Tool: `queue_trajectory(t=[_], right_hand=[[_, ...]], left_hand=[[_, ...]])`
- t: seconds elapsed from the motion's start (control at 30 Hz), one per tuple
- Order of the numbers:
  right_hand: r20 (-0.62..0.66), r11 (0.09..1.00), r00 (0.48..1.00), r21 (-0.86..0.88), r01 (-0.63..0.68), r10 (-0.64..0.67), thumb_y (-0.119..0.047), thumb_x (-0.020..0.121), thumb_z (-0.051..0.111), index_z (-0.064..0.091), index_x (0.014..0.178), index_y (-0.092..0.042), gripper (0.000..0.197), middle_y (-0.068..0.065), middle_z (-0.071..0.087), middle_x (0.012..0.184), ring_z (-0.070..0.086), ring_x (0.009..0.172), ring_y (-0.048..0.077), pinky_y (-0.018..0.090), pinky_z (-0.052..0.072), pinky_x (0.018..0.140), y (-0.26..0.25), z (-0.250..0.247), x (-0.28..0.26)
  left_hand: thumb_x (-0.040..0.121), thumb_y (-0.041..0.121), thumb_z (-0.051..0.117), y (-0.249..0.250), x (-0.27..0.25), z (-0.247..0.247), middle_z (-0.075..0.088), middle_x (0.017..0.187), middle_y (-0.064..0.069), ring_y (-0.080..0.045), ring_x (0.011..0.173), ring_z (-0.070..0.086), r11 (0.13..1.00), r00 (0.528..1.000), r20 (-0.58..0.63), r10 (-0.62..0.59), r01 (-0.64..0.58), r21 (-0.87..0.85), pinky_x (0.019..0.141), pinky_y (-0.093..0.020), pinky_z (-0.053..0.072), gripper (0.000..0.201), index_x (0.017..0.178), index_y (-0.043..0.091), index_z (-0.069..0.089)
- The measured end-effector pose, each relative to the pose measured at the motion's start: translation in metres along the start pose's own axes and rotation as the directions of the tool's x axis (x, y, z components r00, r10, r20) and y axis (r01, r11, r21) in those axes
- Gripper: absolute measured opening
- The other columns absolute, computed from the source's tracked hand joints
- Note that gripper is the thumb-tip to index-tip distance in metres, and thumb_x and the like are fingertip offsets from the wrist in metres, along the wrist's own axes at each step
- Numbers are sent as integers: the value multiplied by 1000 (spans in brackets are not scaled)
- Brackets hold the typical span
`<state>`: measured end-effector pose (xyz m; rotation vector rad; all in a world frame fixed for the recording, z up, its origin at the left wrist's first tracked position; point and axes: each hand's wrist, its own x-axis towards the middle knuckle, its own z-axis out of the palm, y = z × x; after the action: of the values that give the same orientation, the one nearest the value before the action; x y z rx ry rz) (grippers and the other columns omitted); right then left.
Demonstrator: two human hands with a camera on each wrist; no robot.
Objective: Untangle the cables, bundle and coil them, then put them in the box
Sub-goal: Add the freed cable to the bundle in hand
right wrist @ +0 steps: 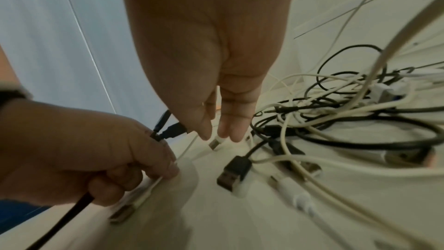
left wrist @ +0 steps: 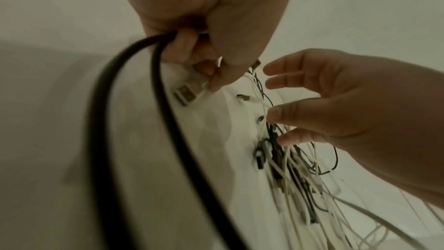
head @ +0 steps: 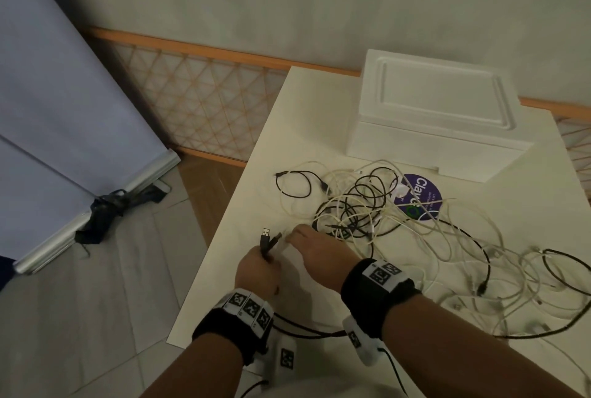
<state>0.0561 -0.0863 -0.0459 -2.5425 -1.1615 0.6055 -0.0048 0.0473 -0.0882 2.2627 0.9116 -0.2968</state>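
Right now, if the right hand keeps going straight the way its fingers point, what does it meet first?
Probably the white USB plug lying on the table just past the right hand: its straight fingers point right at it. Behind that stand the black plugs held up by the left hand. Depth is unclear.

Home-like room: pale tiled floor (head: 96,317), orange wooden lattice rail (head: 198,100) beside white table (head: 287,129), plain wall behind.

Left hand (left wrist: 206,31) grips black cable (left wrist: 100,121); right hand (left wrist: 336,98) spread over tangle (left wrist: 288,174).
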Motion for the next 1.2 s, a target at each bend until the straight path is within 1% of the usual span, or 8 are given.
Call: queue_trajectory(t=[0.07,0.2,0.4,0.5,0.6,0.83,1.0,1.2], right_hand=[[-35,1000,999,2,3,-3,2,89,39,41,137,-13,51,8,39,139,50,113,30,39,44,93,-1,-4,3],[-85,999,996,-45,31,-34,-14,94,48,38,141,-16,48,8,45,138,49,117,29,43,42,97,6,-15,7],[-255,991,964,-83,-101,77,-29,97,43,57,118,-19,27,6,66,99,60,95,26,38,48,78,20,-66,-10],[-419,966,872,159,-205,254,-29,97,45,62,108,-16,24,4,68,93,61,86,22,35,49,73,27,-78,-27],[-445,955,855,240,-172,266,-30,95,48,61,106,-18,21,2,68,85,62,78,20,31,47,66,23,-77,-38],[-418,949,872,280,-143,255,-33,93,45,62,104,-17,25,4,68,83,63,77,22,34,48,67,10,-57,-41],[-407,950,871,258,-178,274,-34,94,50,61,103,-18,21,4,70,84,63,77,22,35,49,66,7,-52,-48],[-449,907,827,389,-160,339,-36,94,49,60,100,-18,21,1,71,81,66,73,20,38,53,67,5,-48,-50]], left_hand=[[94,18,48,4,6,-9,61,83,-5,-29,85,63,998,994,94,47,-52,45,74,-32,47,16,90,10,61],[88,15,63,20,9,-31,57,62,-3,-22,58,56,948,948,256,192,-111,-299,57,-35,51,15,73,16,59],[86,19,70,45,10,-49,48,50,8,-11,44,41,785,972,72,225,-137,-604,45,-25,35,9,81,12,65],[94,25,60,58,7,-42,35,50,6,-8,37,27,448,979,192,71,140,-883,36,-20,24,28,70,15,50],[99,29,47,76,-6,-33,40,53,5,-6,36,27,236,910,382,163,340,-910,36,-18,23,31,75,12,54],[82,29,60,101,-29,-15,60,68,-7,-17,62,54,295,878,327,349,228,-928,61,-28,40,21,86,9,62],[95,16,52,105,-27,-21,57,67,0,-10,54,54,172,926,286,247,248,-953,54,-23,46,19,79,10,59],[85,18,56,101,-36,-21,50,69,-6,-15,60,50,109,889,338,307,320,-941,68,-29,41,13,76,9,57]])
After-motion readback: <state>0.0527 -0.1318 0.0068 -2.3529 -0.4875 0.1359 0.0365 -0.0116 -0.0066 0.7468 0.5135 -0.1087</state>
